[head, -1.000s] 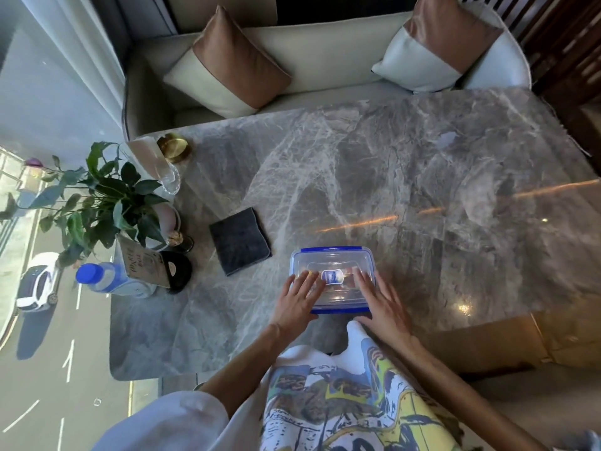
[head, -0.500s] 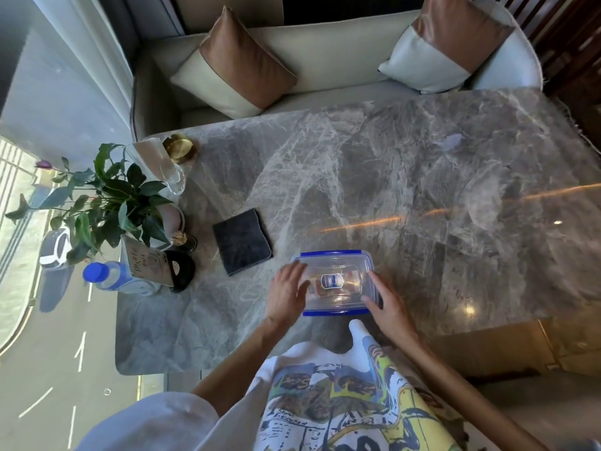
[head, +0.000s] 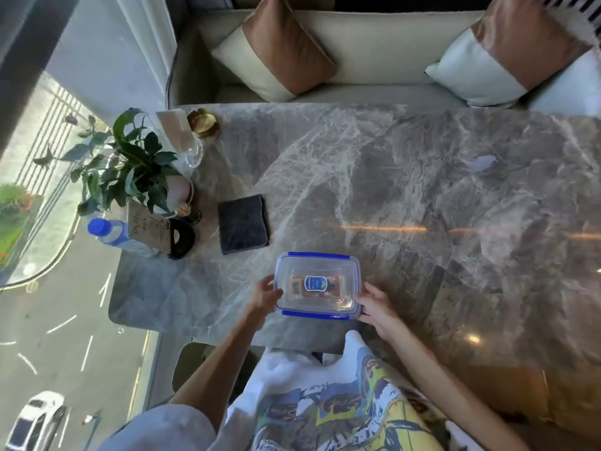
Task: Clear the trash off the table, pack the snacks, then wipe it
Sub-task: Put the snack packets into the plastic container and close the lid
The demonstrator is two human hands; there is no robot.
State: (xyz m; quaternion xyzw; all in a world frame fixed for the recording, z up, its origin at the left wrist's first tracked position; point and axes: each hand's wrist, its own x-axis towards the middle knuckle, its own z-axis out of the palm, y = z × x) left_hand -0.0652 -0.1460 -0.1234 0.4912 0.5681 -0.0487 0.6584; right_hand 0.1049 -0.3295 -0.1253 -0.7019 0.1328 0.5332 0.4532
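Both hands gripped the lidded container (head: 317, 284) at the counter's (head: 422, 196) near edge: left hand (head: 264, 296) curled on its left side, right hand (head: 374, 307) on its right. Snack packet inside. Dark cloth (head: 243, 223) lay folded further left.

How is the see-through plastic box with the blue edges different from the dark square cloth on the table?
The clear plastic box with blue clips is see-through, with a packet showing inside; the dark grey folded cloth is solid and hides nothing. The box stands tall with a lid; the cloth lies flat. The left hand and right hand touch the box's two ends; nobody touches the cloth. Both are roughly rectangular and rest on the grey marble table.
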